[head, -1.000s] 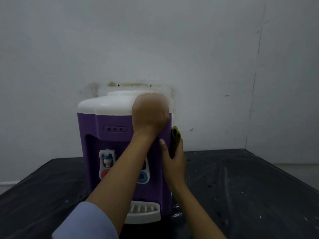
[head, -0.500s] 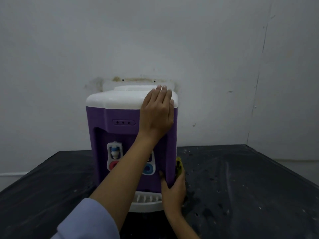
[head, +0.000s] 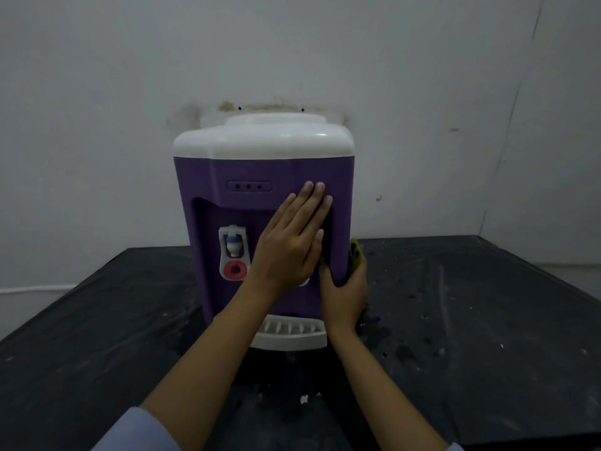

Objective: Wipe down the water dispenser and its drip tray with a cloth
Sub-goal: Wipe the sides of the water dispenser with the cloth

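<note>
Wiping the right side of the water dispenser on the black table, I think: my right hand holds the cloth low against it, fingers hidden behind the corner. My left hand steadies the front, fingers straight and pressed together. The drip tray below probably needs the cloth next.

The person's 2 arms are bare from the wrists most of the way up the forearms. The left hand is bare, with 4 fingers and the thumb in view, and its nails are short and rounded. The right hand is bare too; only its back and thumb show. The left sleeve is smooth, light blue cloth and ends in a soft, rounded edge high on the forearm. Of the right sleeve, only a small sliver of the same light blue shows at the bottom edge of the view.
</note>
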